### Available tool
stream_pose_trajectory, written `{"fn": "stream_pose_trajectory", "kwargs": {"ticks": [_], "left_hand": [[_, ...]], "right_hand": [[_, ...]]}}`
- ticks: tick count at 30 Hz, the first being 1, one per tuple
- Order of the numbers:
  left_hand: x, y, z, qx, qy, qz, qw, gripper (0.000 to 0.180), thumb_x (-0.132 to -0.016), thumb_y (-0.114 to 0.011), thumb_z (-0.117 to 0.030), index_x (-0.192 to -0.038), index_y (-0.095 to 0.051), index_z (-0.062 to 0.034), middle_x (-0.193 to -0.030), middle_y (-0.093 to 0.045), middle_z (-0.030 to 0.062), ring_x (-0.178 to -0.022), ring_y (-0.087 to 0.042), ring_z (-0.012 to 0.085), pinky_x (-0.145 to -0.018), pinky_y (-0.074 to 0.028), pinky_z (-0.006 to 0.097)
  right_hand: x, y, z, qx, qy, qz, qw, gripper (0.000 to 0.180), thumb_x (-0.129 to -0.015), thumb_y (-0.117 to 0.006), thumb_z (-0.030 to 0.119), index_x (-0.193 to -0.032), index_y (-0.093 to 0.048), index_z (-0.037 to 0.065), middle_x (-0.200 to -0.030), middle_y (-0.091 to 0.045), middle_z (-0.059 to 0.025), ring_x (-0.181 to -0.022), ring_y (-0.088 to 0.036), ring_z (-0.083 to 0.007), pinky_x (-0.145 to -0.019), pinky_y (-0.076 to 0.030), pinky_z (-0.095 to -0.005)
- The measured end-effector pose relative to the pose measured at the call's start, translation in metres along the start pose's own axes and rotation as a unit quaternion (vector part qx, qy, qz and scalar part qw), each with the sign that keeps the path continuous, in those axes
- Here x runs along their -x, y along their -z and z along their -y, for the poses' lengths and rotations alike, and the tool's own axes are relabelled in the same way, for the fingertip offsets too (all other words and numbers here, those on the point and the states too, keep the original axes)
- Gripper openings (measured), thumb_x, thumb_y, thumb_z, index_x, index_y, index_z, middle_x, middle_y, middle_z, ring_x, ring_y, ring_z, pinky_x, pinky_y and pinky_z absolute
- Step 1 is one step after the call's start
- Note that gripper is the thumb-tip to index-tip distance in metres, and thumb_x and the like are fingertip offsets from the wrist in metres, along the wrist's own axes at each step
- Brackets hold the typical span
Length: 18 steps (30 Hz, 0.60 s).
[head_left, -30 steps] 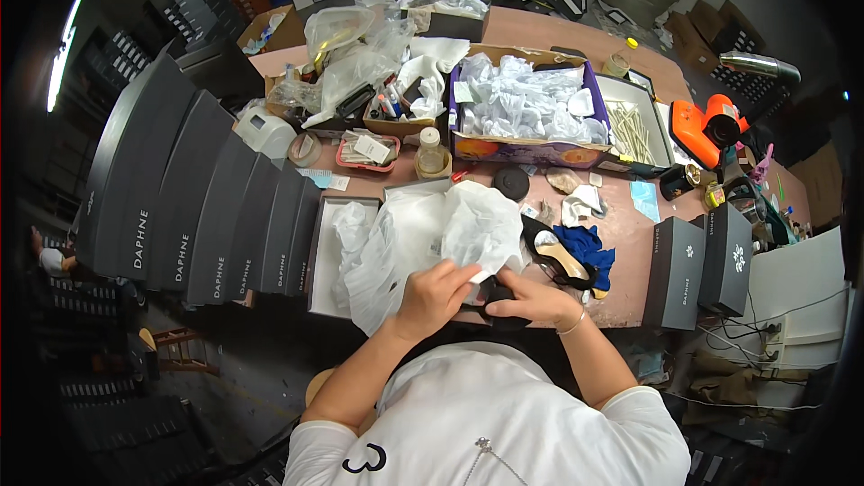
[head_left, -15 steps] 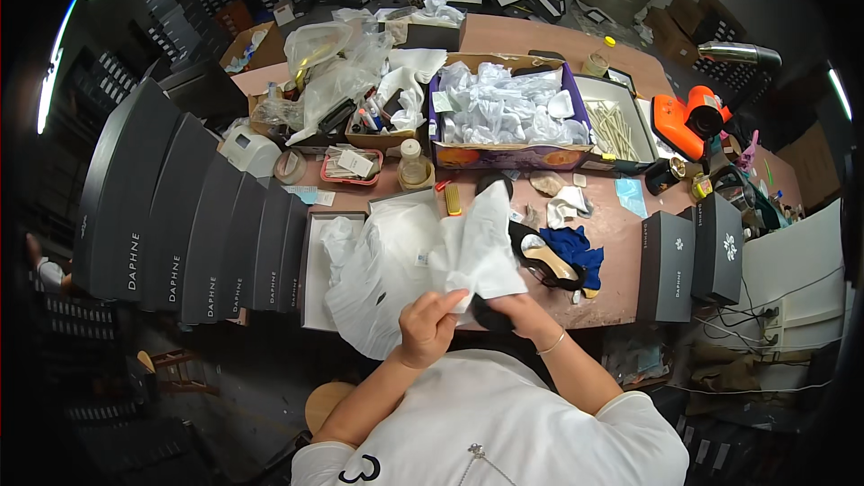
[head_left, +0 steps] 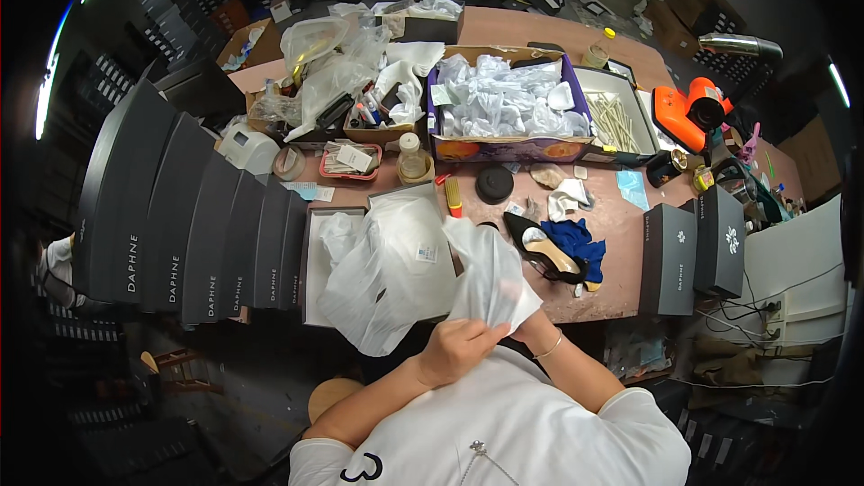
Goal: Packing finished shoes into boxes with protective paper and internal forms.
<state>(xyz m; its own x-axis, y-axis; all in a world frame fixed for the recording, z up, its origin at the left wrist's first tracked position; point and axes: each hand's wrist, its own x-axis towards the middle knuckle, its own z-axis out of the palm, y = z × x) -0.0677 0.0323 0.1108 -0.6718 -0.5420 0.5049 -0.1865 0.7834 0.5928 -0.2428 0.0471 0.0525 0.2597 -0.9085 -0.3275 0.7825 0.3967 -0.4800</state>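
A sheet of white tissue paper [head_left: 493, 281] hangs crumpled between my hands at the table's front edge. My left hand [head_left: 461, 350] is closed, pinching its lower edge. My right hand [head_left: 537, 333] reaches behind the sheet, its fingers mostly covered; what it grips is hidden. Just left lies an open shoe box [head_left: 313, 292] lined with more white tissue [head_left: 373, 283], its lid [head_left: 416, 200] beside it. To the right, a black pointed shoe [head_left: 531, 236] with a beige insole rests next to a blue cloth [head_left: 583, 243].
Dark grey shoe boxes [head_left: 193, 225] stand in a row at left, two more [head_left: 668, 261] at right. Behind are a purple carton [head_left: 513, 151] of crumpled paper, a black round tin [head_left: 494, 184], a yellow brush [head_left: 454, 198], a glass bottle [head_left: 412, 160] and an orange device [head_left: 677, 121].
The tissue sheet has come lower and now covers my right fingers and the dark item they held. My left hand has shifted right, toward my right hand. The round tin is uncovered.
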Motion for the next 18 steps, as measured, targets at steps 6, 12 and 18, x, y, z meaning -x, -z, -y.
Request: {"fn": "stream_pose_trajectory", "kwargs": {"ticks": [6,12,18], "left_hand": [[-0.011,0.036,0.006,0.066,0.121,-0.220,0.966,0.042,-0.079,-0.073,-0.026,-0.112,-0.062,-0.0012,-0.091,-0.064,0.0080,-0.082,-0.060,0.0226,-0.077,-0.048,0.031],[0.033,0.022,0.137,0.442,0.478,-0.273,0.709,0.041,-0.091,-0.062,-0.023,-0.120,-0.054,0.0046,-0.120,-0.052,0.0129,-0.102,-0.053,0.0185,-0.086,-0.045,0.031],[0.021,0.048,0.090,0.104,0.342,-0.213,0.909,0.047,-0.088,-0.065,-0.021,-0.125,-0.049,0.0042,-0.132,-0.040,0.0167,-0.114,-0.048,0.0222,-0.093,-0.043,0.032]], "right_hand": [[0.002,0.008,-0.008,0.613,0.241,0.031,0.752,0.054,-0.088,-0.059,0.020,-0.135,-0.039,0.002,-0.132,-0.047,-0.0136,-0.121,-0.045,-0.0244,-0.102,-0.040,-0.0323],[-0.003,0.016,-0.014,0.453,0.123,0.127,0.874,0.062,-0.079,-0.069,0.015,-0.133,-0.041,0.002,-0.128,-0.050,-0.0127,-0.116,-0.049,-0.0221,-0.100,-0.041,-0.0317],[-0.014,0.000,-0.025,0.592,0.289,0.026,0.752,0.060,-0.078,-0.068,0.014,-0.130,-0.041,-0.001,-0.124,-0.051,-0.0134,-0.107,-0.054,-0.0236,-0.089,-0.046,-0.0316]]}}
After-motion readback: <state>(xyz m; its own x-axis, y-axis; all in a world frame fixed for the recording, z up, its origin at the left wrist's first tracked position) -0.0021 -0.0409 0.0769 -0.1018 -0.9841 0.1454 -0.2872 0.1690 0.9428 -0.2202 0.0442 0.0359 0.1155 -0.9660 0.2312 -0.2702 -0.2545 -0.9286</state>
